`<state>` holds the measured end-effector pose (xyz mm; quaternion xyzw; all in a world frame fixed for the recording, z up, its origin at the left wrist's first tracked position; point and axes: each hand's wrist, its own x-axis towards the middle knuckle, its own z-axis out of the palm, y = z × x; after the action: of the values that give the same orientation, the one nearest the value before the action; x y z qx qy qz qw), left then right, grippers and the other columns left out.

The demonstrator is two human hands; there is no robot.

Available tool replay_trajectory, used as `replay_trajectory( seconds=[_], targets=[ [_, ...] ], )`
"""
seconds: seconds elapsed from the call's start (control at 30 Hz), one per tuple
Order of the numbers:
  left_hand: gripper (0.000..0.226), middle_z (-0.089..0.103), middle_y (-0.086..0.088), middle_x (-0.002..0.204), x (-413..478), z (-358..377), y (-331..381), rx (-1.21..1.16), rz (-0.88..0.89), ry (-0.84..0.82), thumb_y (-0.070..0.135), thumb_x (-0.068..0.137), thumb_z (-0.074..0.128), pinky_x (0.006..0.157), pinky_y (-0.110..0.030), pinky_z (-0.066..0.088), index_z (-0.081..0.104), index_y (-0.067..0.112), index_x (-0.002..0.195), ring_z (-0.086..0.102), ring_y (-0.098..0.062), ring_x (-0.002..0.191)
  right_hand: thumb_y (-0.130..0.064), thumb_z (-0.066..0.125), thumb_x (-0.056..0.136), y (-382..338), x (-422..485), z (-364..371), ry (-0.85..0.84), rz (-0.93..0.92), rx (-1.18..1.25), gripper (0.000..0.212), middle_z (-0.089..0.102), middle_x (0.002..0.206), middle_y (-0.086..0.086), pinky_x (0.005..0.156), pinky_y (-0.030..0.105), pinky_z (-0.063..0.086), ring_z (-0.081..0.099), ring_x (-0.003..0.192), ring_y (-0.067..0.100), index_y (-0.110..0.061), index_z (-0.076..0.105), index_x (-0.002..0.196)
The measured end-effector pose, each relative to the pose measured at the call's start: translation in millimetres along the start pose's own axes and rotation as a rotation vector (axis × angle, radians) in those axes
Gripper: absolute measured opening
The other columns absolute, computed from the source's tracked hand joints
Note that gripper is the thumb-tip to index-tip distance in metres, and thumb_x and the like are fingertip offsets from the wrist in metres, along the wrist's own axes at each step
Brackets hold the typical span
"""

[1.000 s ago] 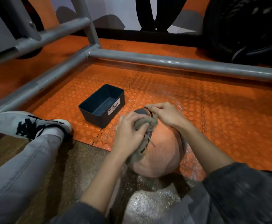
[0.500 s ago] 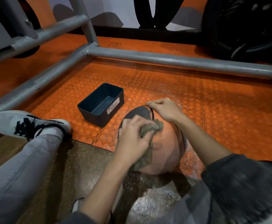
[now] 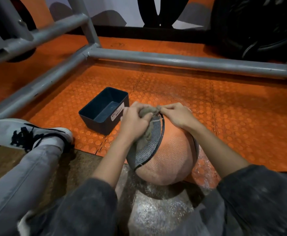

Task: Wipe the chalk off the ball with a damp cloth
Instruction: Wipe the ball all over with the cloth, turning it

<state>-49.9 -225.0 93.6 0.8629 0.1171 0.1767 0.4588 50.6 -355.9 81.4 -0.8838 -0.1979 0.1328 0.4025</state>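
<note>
Two hands atop ball. Left hand curls tight round bunched cloth, pressing it at ball's 11 o'clock. Right hand at 12 o'clock, fingers bent; pinching cloth tip or not, cannot tell. Ball on floor, waste bin at its 10 o'clock. Advice: short firm strokes, brace ball, turn pale dusty panel up.

Orange studded floor mat, waste basket, ball, grey tube frame
</note>
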Motion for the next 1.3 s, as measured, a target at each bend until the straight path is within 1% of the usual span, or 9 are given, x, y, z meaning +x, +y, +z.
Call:
replay_trajectory(
  seconds=[0.13,0.3,0.37,0.5,0.63,0.77,0.97,1.07,1.3],
  targets=[
    [0.016,0.056,0.021,0.092,-53.4,12.7,-3.9,0.028,0.157,0.001,0.033,0.077,0.058,0.090,-0.035,0.037,0.066,0.041,0.088,0.050,-0.016,0.099,-0.038,0.058,0.087,-0.4,17.2,-6.7,-0.015,0.053,-0.002,0.024,0.068,0.118,0.000,0.097,0.031,0.043,0.055,0.117,0.018,-0.025,0.075,0.099],
    [0.014,0.049,0.021,0.093,-53.3,20.8,3.6,0.080,0.118,0.044,0.021,0.086,0.065,0.092,-0.043,0.036,0.070,0.027,0.098,0.041,-0.012,0.100,-0.034,0.052,0.087,-12.2,7.4,-11.7,0.297,-0.011,-0.242,0.026,0.070,0.108,0.008,0.084,0.037,0.051,0.062,0.103,0.032,-0.021,0.074,0.094],
    [0.015,0.047,0.021,0.092,-47.1,24.1,6.2,0.082,0.131,0.035,0.023,0.086,0.064,0.092,-0.044,0.036,0.069,0.029,0.099,0.040,-0.013,0.101,-0.035,0.045,0.093,-10.5,-1.5,-4.8,0.233,-0.038,-0.196,0.031,0.069,0.112,0.007,0.089,0.039,0.049,0.060,0.107,0.031,-0.021,0.071,0.100],
    [0.018,0.049,0.014,0.096,-43.6,26.9,5.2,0.059,0.174,0.066,0.024,0.086,0.061,0.090,-0.043,0.038,0.069,0.026,0.102,0.042,-0.017,0.100,-0.038,0.038,0.099,-3.5,-5.7,-1.2,0.112,-0.054,-0.203,0.034,0.054,0.135,-0.014,0.100,0.033,0.038,0.047,0.127,0.017,-0.035,0.062,0.122],
    [0.017,0.052,0.007,0.097,-0.1,18.9,-6.7,0.026,0.102,0.073,0.017,0.088,0.062,0.095,-0.047,0.041,0.069,0.017,0.104,0.050,-0.024,0.104,-0.036,0.039,0.099,-10.0,-15.4,-2.6,0.142,-0.077,-0.243,0.032,0.054,0.135,-0.016,0.094,0.026,0.038,0.048,0.126,0.016,-0.037,0.062,0.121],
    [0.016,0.059,0.001,0.102,29.9,13.0,-14.1,-0.028,0.034,0.009,0.017,0.088,0.063,0.098,-0.044,0.041,0.070,0.018,0.102,0.055,-0.022,0.105,-0.035,0.041,0.097,-9.8,-17.8,4.1,0.227,-0.084,-0.214,0.030,0.064,0.123,-0.009,0.084,0.032,0.045,0.056,0.113,0.023,-0.030,0.070,0.106],
    [0.016,0.055,0.014,0.097,-34.2,16.3,-24.4,0.082,0.231,0.043,0.028,0.083,0.056,0.085,-0.027,0.031,0.068,0.026,0.094,0.047,-0.018,0.099,-0.041,0.045,0.089,-5.8,22.7,0.2,0.159,0.032,-0.152,0.031,0.069,0.112,-0.001,0.096,0.039,0.046,0.058,0.113,0.027,-0.029,0.072,0.098],
    [0.020,0.048,0.024,0.095,-51.4,20.6,-26.8,0.129,0.297,0.037,0.038,0.083,0.051,0.081,-0.035,0.034,0.065,0.034,0.097,0.040,-0.011,0.093,-0.044,0.047,0.089,-3.5,31.8,-6.9,0.117,0.048,-0.145,0.028,0.066,0.121,-0.004,0.101,0.037,0.042,0.055,0.119,0.024,-0.037,0.071,0.104],
    [0.022,0.050,0.013,0.093,14.2,17.3,-7.8,0.197,0.297,-0.002,0.025,0.083,0.059,0.089,-0.048,0.039,0.071,0.023,0.102,0.039,-0.016,0.095,-0.036,0.049,0.093,10.3,22.4,-10.3,0.134,-0.015,-0.099,0.026,0.066,0.120,-0.006,0.098,0.034,0.044,0.056,0.117,0.019,-0.036,0.071,0.106]
  ],
)
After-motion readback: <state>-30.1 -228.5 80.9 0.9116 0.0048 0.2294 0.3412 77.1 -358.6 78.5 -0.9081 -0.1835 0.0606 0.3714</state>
